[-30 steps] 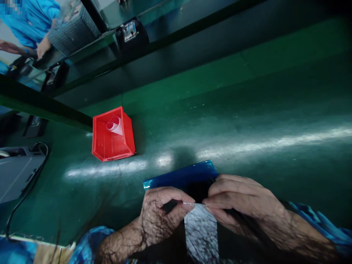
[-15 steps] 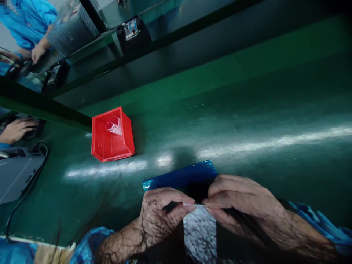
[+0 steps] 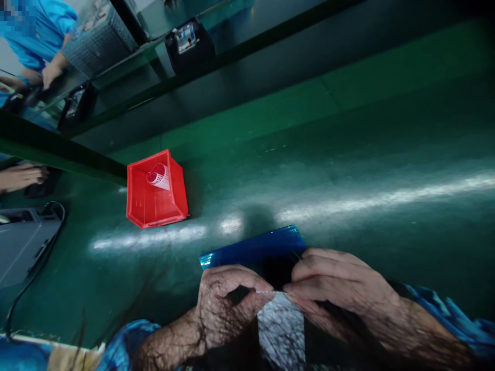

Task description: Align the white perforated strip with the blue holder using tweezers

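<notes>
Both hands are close together near the bottom of the view. My left hand (image 3: pixel 222 296) is closed, its thumb and fingertips pinching the upper left edge of a thin whitish sheet (image 3: pixel 281 332). At the upper right edge of that sheet, my right hand (image 3: pixel 344 288) is closed in a similar pinch. Below the fingers the sheet hangs down, with dark streaks across its face; I cannot tell what kind of sheet it is. Just beyond my hands lies a shiny dark blue flat piece (image 3: pixel 251 248) on the green table, partly covered by my fingers.
A red bin (image 3: pixel 178 190) with a rolled white mesh piece (image 3: pixel 159 176) stands left of centre. A grey case (image 3: pixel 27 245) with a black cable lies at left. Co-workers' hands (image 3: pixel 23 176) and a grey basket (image 3: pixel 101 41) appear beyond a dark post (image 3: pixel 65 149).
The pinched edge of the sheet has dropped very slightly, with both hands still on it. A co-worker's hand at the left has shifted a little leftward.
</notes>
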Tool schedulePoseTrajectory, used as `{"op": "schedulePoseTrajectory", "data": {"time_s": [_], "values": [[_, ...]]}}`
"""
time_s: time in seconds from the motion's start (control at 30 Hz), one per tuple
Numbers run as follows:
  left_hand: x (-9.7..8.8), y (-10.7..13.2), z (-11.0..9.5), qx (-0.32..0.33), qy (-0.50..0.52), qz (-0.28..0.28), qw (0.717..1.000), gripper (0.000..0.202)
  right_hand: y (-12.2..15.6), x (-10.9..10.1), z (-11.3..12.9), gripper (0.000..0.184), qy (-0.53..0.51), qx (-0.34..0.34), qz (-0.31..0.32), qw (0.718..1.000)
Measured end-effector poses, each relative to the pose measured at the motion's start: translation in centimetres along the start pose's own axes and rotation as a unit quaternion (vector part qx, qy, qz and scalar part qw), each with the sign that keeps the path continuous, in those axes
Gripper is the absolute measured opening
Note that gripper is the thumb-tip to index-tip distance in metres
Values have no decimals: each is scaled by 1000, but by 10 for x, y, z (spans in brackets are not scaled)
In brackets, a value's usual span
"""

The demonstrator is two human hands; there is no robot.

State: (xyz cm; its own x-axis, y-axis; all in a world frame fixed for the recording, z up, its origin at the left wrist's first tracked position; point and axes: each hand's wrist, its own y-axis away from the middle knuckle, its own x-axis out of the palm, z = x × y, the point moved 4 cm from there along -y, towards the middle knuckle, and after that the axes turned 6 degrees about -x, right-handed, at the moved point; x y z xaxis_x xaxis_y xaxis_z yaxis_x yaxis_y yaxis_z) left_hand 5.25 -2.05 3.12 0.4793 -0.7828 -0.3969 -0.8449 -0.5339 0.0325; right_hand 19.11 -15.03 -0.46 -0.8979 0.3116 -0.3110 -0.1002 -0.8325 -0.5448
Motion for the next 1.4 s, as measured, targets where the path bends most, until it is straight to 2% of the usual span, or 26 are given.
{"op": "schedulePoseTrajectory", "data": {"time_s": [0.23,0.47,0.63,0.7,0.77,0.87,1.0,1.2,1.4], "values": [[2,-1,0,3,-21,7,1000,18,-1,-1,0,24,6,2,-5,1000],[6,1,4,2,18,30,999,26,-5,-1,0,17,7,14,-5,1000],[7,2,6,-1,20,16,1000,22,-6,-2,-4,11,22,17,16,999],[8,2,6,-3,26,20,999,20,-5,-9,-6,21,28,12,15,999],[8,2,7,-6,31,30,999,20,-4,-19,-12,26,51,14,5,999],[9,2,8,2,34,49,998,23,-5,-34,-27,15,166,33,-4,986],[9,1,8,28,26,64,997,25,-9,-35,-44,18,289,34,38,956],[10,2,12,56,-1,65,996,30,-16,-22,-46,18,352,-2,89,932],[9,1,16,82,-52,45,994,23,-19,-22,-45,18,311,0,80,947]]}}
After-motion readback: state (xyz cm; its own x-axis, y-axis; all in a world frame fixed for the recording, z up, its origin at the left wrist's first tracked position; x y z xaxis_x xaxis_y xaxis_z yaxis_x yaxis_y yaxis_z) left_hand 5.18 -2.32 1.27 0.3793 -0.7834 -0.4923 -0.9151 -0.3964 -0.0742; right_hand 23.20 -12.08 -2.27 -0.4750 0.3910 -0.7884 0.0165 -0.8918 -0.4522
